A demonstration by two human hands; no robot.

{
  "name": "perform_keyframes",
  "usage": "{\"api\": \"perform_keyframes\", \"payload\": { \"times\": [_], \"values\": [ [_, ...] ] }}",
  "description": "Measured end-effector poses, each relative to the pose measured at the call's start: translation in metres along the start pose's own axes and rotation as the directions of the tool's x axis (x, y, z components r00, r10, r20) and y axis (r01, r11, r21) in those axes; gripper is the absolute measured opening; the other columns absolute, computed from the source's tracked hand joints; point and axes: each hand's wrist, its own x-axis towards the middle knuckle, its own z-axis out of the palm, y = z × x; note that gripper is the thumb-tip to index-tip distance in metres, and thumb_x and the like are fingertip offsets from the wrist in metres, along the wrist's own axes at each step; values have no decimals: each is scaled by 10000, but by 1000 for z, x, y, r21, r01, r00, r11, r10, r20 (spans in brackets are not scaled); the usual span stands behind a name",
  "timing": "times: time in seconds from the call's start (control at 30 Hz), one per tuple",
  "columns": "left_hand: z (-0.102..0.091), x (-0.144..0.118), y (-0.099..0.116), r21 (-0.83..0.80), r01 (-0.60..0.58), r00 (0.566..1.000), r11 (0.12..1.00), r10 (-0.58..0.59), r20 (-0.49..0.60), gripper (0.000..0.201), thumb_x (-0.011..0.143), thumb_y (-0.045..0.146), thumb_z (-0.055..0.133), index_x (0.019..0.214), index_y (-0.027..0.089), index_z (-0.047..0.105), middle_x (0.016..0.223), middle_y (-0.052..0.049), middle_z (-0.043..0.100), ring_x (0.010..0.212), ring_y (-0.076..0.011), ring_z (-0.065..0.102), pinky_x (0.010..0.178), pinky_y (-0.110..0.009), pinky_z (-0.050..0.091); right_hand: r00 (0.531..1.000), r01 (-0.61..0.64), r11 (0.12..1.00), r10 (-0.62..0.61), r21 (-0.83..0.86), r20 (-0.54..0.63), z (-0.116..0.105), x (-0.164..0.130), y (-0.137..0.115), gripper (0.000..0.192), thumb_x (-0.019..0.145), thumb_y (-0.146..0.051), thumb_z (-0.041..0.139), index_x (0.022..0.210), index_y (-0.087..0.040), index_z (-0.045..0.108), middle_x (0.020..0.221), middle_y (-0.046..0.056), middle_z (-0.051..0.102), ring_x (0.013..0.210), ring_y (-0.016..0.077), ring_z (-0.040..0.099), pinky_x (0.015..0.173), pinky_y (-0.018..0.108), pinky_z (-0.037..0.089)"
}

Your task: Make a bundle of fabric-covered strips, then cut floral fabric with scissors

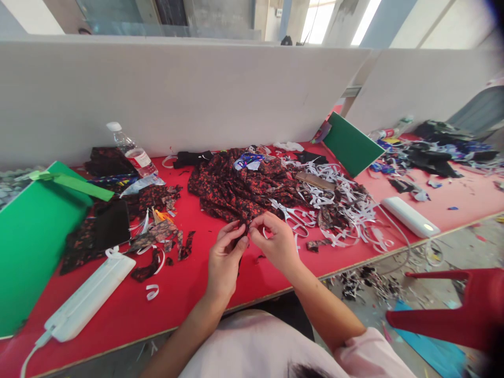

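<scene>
A heap of dark fabric with a red floral print (224,184) lies mid-table, and one end of it reaches my hands. My left hand (228,249) pinches this end between thumb and fingers. Close beside it, my right hand (273,241) has thumb and forefinger pressed together at the fabric's edge; whatever is between those fingertips is too small to make out. White-handled scissors (293,216) rest just beyond my right hand, against the fabric and a tangle of white strips (350,210).
White power strips lie left (94,296) and right (409,216) on the red table (189,299). Green boards (352,144) stand at both sides. A water bottle (136,152), a phone (112,226) and fabric scraps are at left. A red stool (452,299) stands right.
</scene>
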Motion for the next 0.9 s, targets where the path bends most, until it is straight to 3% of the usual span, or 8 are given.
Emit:
{"api": "perform_keyframes", "payload": {
  "times": [0.17,0.43,0.77,0.9],
  "values": [
    [-1,0,-1,-36,46,999,998,-46,2,205,672,209,704,876,231,713,1154,-30,599,1109,-183,525,969,-313,396,1000,18,1000,-18,-16,8,0,1,1,105,706,-118,507,633,-189,530,655,-18,529,622,114,474,597,224,382],
    [-1,1,-6,-174,227,974,958,-226,24,273,653,222,730,924,222,701,1003,-27,695,1009,-180,592,977,-355,376,1000,2,1000,-2,-3,-8,2,2,6,103,696,-115,506,619,-183,512,648,-21,516,621,110,469,600,223,375],
    [1,-2,0,-203,239,971,950,-236,36,272,658,217,727,926,210,674,983,-22,699,948,-161,620,927,-310,415,998,-42,999,41,-7,-54,3,5,14,97,679,-124,494,606,-184,513,629,-20,515,617,118,463,584,231,364],
    [1,-3,8,-251,309,951,917,-288,115,284,670,251,722,939,206,643,990,-32,690,936,-181,632,895,-312,442,990,-85,996,85,-4,-110,1,6,26,90,678,-145,482,602,-182,514,629,-24,506,590,110,445,571,227,358]
  ]
}}
